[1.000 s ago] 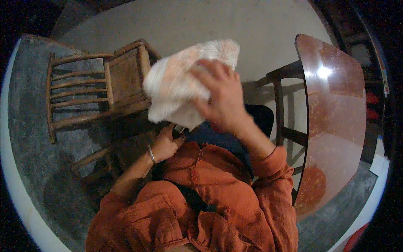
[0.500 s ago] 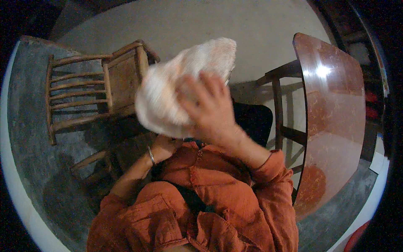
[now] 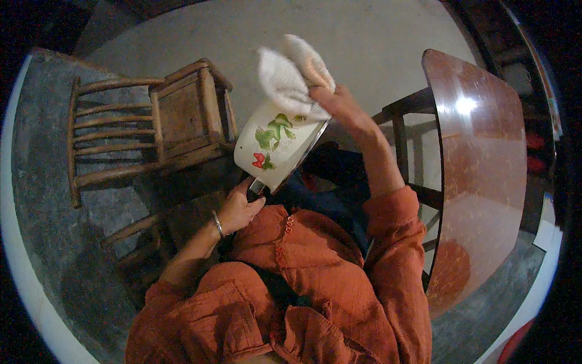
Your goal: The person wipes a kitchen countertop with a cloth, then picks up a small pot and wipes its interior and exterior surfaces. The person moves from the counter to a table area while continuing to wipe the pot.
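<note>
Wooden chair (image 3: pixel 182 115), glossy table (image 3: pixel 485 182) (pot (image 3: pixel 276 142) between)

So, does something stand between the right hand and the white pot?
Yes, the pale cloth: the right hand holds it at the far end of the white pot, near the rim. Whether a finger also touches the pot, I cannot tell. The left hand grips the black handle with nothing visible in between.

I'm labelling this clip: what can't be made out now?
- Head view: inside of the white pot with green-and-red print, hidden by its wall.
- Head view: part of the black handle, covered by the left grip.
- Head view: finger placement of the right grip, blurred around the white-and-peach cloth.
- Head view: curved red thing, cropped by the lower-right rim.
</note>
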Motion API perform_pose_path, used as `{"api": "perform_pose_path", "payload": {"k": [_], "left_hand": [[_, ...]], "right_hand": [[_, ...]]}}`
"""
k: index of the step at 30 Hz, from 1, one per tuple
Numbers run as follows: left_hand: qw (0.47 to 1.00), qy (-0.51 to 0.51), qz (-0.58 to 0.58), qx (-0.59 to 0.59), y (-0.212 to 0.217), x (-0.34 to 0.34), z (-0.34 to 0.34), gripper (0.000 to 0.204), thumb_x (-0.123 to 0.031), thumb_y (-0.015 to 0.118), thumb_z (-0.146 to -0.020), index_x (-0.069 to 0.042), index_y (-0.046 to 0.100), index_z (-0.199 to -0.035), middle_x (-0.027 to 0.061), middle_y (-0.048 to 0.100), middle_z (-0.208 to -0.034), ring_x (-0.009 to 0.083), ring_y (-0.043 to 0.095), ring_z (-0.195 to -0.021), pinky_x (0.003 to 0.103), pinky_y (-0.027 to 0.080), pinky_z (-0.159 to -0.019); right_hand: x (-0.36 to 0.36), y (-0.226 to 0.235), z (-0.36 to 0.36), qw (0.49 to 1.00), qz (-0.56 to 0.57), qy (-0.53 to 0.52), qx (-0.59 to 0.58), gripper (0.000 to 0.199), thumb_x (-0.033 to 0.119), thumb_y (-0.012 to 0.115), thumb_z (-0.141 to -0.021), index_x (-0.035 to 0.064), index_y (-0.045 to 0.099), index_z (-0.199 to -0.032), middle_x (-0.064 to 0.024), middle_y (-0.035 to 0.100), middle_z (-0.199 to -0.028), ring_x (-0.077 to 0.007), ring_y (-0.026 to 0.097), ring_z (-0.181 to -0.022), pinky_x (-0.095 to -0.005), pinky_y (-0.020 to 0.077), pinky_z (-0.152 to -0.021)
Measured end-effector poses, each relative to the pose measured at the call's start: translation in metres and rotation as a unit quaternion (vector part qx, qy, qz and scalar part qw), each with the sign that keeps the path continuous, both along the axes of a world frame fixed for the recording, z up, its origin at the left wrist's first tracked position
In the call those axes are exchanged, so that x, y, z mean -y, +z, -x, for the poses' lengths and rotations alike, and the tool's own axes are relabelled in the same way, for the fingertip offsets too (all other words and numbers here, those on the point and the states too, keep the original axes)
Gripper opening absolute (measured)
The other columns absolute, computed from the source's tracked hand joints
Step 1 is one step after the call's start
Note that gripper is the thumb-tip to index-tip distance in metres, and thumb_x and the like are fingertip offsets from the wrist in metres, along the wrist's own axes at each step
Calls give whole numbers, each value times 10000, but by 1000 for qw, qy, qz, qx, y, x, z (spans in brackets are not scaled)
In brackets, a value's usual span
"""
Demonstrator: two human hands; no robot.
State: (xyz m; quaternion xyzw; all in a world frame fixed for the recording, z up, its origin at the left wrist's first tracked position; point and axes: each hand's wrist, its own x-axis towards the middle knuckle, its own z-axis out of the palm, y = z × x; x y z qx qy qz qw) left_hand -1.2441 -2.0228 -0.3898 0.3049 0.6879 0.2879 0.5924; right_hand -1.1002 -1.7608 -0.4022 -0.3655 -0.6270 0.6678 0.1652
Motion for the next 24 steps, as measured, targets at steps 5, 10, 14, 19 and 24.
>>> {"api": "perform_pose_path", "payload": {"k": [5,10,14,19,24], "left_hand": [[992,-51,-62,-98,-17,9,5,426,-98,589,-784,-32,466,-1187,149,606,-911,257,590,-784,350,472,-715],[963,-132,-136,-194,-15,15,7,416,-199,568,-843,-78,472,-1228,158,555,-1119,253,548,-985,412,424,-871],[873,-204,-289,-336,-64,36,9,397,-223,560,-845,-34,498,-1189,177,577,-1123,321,537,-1037,379,410,-917],[962,-169,-81,-201,-18,14,11,461,-248,580,-838,-57,445,-1235,173,565,-1116,298,543,-1020,388,433,-875],[998,-28,43,-23,5,3,9,619,-203,636,-814,-86,328,-1339,34,558,-701,99,475,-482,262,408,-405]], "right_hand": [[17,20,-1,996,-67,-50,20,496,352,562,-790,-84,572,-1027,-196,627,-959,-275,602,-841,-338,480,-743],[101,75,7,826,-553,15,108,470,280,692,-611,125,594,-1044,-121,449,-1267,-355,437,-1099,-471,356,-909],[151,63,10,737,-666,84,75,600,257,716,-491,180,595,-1074,-72,443,-1281,-322,423,-1127,-484,351,-906],[114,69,8,802,-590,64,71,514,261,664,-584,188,593,-1088,-57,458,-1260,-327,422,-1127,-464,351,-906],[41,37,9,975,-219,-31,-3,498,382,629,-731,40,568,-1088,-70,568,-1085,-267,529,-956,-382,413,-856]]}}
